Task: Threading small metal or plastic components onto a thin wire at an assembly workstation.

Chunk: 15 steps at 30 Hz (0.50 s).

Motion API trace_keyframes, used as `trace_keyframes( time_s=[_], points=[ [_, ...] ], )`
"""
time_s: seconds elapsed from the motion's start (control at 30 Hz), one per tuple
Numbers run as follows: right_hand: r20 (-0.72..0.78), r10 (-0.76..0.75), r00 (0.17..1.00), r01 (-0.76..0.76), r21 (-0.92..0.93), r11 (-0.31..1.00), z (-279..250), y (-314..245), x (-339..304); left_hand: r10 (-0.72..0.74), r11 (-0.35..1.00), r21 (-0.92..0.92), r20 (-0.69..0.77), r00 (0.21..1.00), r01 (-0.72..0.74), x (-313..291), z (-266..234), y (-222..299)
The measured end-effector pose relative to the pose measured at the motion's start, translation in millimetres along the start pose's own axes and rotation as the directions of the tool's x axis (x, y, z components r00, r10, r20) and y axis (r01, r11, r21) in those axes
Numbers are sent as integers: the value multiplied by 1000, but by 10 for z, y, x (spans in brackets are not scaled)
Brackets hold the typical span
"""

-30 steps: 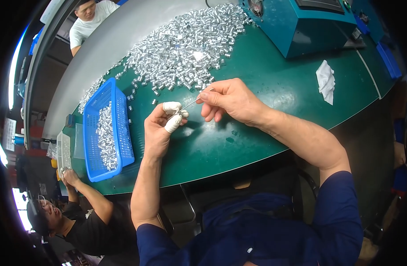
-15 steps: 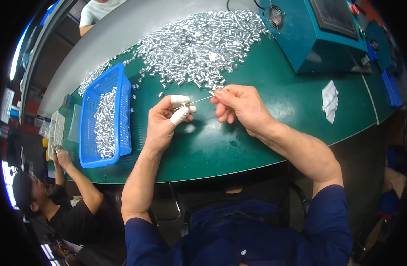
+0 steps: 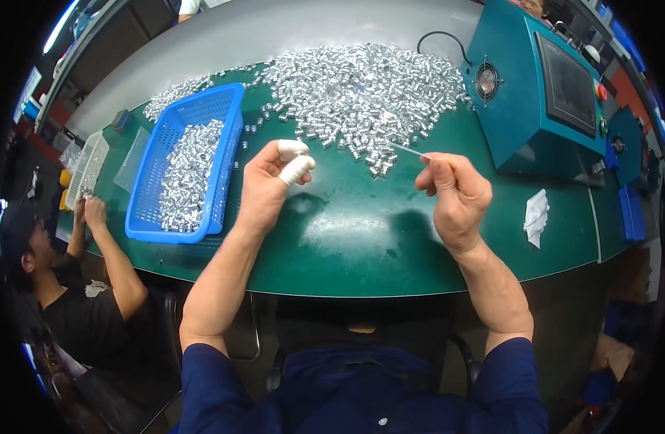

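1. Two hands had come apart above the near half of the green table (image 3: pixel 347 271); half a second earlier, a thin rod (image 3: pixel 407 150) bridged them. That suggested the rod's contact with the left fingertips was over, at least for the moment.
2. The left hand (image 3: pixel 266 184) kept its thumb and forefinger, both in white coverings (image 3: pixel 296 170), drawn close together; whether anything small sat between them could not be told.
3. The right hand (image 3: pixel 459 199) pinched the rod firmly between thumb and fingertips, its free end pointing left across the near edge of a large pile of small metal cylinders (image 3: pixel 361 94). Whether it touched them was unclear.
4. To the left stood a blue basket (image 3: pixel 225 170), partly filled with loose cylinders (image 3: pixel 191 177); to the right lay a crumpled white cloth (image 3: pixel 536 217).
5. Farther left, a co-worker in black (image 3: pixel 86 311) had both hands at a pale tray (image 3: pixel 90 163).
6. On the far right stood a teal machine (image 3: pixel 542 148) with a dark screen (image 3: pixel 568 83) and a round fan grille (image 3: pixel 486 79); beyond the pile stretched a grey surface (image 3: pixel 202 54).
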State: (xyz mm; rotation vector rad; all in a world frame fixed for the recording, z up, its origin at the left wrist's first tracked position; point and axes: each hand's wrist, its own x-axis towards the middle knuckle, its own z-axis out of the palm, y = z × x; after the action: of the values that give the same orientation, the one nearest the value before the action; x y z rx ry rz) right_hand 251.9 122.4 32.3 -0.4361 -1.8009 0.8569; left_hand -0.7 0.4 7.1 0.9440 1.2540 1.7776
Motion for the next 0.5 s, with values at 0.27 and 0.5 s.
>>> trace_keyframes(
  time_s=[0.27,0.5],
  points=[
    [158,-229,960,238,-39,971,82,0,-22,186,897,399,49,981,-190,-123,153,-27],
    [181,-263,948,275,-46,960,105,-4,-14,201,859,461,96,975,-222,-135,169,-29]
  ],
)
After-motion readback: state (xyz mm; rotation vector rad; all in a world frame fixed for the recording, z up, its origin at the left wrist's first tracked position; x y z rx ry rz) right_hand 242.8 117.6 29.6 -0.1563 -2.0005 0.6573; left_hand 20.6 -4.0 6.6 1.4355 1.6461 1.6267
